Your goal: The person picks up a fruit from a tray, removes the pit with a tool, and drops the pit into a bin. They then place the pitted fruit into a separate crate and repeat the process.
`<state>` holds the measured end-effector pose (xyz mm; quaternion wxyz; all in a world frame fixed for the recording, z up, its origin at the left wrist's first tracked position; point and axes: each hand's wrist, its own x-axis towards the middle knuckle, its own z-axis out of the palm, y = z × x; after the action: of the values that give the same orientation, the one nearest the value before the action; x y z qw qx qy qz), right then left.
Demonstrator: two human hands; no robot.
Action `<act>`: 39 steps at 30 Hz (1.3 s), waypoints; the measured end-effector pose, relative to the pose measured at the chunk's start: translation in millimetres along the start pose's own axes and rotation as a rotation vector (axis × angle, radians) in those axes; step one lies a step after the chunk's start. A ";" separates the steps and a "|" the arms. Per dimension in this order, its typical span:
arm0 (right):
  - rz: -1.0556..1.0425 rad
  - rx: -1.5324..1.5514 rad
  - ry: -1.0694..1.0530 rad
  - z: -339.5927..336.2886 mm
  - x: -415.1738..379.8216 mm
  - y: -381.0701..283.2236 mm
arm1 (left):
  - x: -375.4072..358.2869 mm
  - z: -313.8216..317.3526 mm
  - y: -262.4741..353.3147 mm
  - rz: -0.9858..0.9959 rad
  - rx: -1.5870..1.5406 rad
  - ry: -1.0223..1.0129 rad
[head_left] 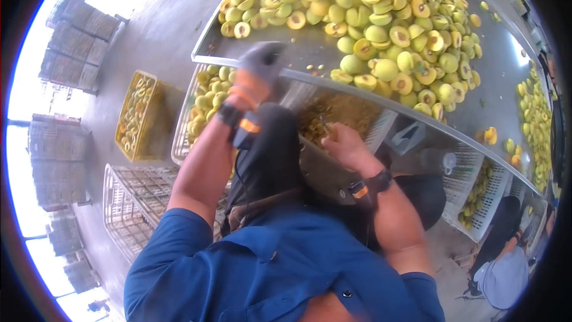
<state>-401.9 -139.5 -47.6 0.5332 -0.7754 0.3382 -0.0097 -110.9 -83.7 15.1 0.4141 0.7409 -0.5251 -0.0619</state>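
Note:
My left hand [257, 70], in a grey and orange glove, is over the near edge of the metal table [304, 53], smeared by motion; what it holds, if anything, cannot be made out. Lower and to the right, my bare right hand [347, 146] is closed around a small thin tool [323, 122], above a crate of brownish pits or scraps [342, 113]. On the table lies a large heap of halved yellow-green fruit [387, 30], many halves showing brown centres.
A white crate of fruit [205, 98] stands left of my leg, with a yellow crate of halves [137, 113] beyond and empty crates [134, 197] below it. White crates [476, 197] sit under the table. Another person [503, 277] is at lower right.

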 end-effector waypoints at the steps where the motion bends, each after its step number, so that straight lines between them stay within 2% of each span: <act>1: -0.007 -0.034 0.005 -3.0 -0.4 -3.0 | 12.5 30.6 9.9 -0.056 -0.127 -0.058; 2: -0.014 -0.066 0.009 -5.8 0.2 -5.6 | 26.8 50.4 26.7 -0.042 -0.096 -0.172; 3: -0.020 -0.096 0.011 -9.4 0.2 -6.3 | 41.8 71.7 33.2 0.093 0.102 -0.247; 6: -0.110 -0.049 0.109 -10.0 2.3 11.4 | 62.7 126.0 67.2 0.120 0.416 -0.353; 9: -0.042 -0.084 0.123 -24.1 1.4 10.6 | 72.4 156.5 61.6 0.111 0.440 -0.445; 12: 0.016 0.025 0.196 -37.9 -1.8 8.0 | 74.6 139.5 34.0 -0.044 -0.027 -0.420; 14: -0.020 0.206 0.201 -50.3 -6.0 -0.5 | 71.0 127.5 -11.2 0.049 -0.289 -0.409; 15: -0.043 0.294 0.193 -54.3 -6.9 -7.0 | 63.0 111.2 2.0 -0.218 -0.698 -0.471; 16: -0.085 0.346 0.227 -56.0 -6.5 -13.0 | 54.9 94.4 16.7 -0.516 -1.094 -0.435; 17: -0.125 0.396 0.260 -56.9 -7.1 -18.9 | 43.9 97.0 7.5 -0.338 -0.802 -0.389; 19: -0.158 0.459 0.281 -64.5 -11.4 -36.7 | 24.5 96.0 6.9 -0.070 -0.433 -0.320; 20: -0.186 0.450 0.286 -65.3 -11.8 -40.4 | 13.4 95.1 9.5 0.022 -0.356 -0.297; 22: -0.243 0.428 0.303 -65.2 -13.2 -44.2 | -1.3 84.0 39.0 0.072 -0.255 -0.303; 24: -0.325 0.358 0.359 -57.4 -9.8 -38.4 | -11.1 71.4 68.4 -0.016 -0.206 -0.362; 25: -0.367 0.322 0.388 -55.2 -9.8 -37.7 | -15.8 71.8 70.0 0.062 -0.189 -0.322; 28: 0.045 0.598 -0.023 -71.7 -30.1 -56.6 | -31.0 77.6 76.7 -0.447 -1.050 -0.287; 30: 0.039 0.763 -0.062 -60.7 -25.3 -40.8 | -36.6 74.8 83.1 -0.160 -0.728 -0.259; 31: 0.033 0.844 -0.080 -54.0 -19.6 -30.2 | -37.5 74.1 89.1 -0.168 -0.707 -0.247; 32: -0.120 0.662 0.110 -43.3 -12.1 -21.1 | -38.4 73.3 95.1 -0.175 -0.687 -0.236; 33: -0.268 0.473 0.294 -32.8 -5.9 -21.1 | -40.5 73.4 103.1 -0.337 -0.806 -0.229; 34: -0.245 0.467 0.284 -31.8 -3.8 -17.9 | -41.2 73.2 107.2 -0.500 -0.921 -0.220; 35: -0.223 0.460 0.274 -31.2 -2.0 -15.6 | -41.5 73.7 105.0 -0.453 -0.884 -0.215; 36: -0.028 0.635 0.069 -45.3 -7.4 -24.8 | -42.2 75.1 100.2 -0.407 -0.845 -0.213; 38: 0.090 0.749 -0.061 -48.5 -9.6 -30.6 | -43.0 76.2 96.9 -0.361 -0.802 -0.204; 39: 0.011 0.692 0.014 -41.9 -8.0 -31.7 | -44.2 77.5 97.5 -0.361 -0.800 -0.194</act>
<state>-407.5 -163.2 -0.3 0.7623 -0.5465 0.3229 -0.1263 -242.0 -99.9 15.8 0.5996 0.5931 -0.3583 -0.4005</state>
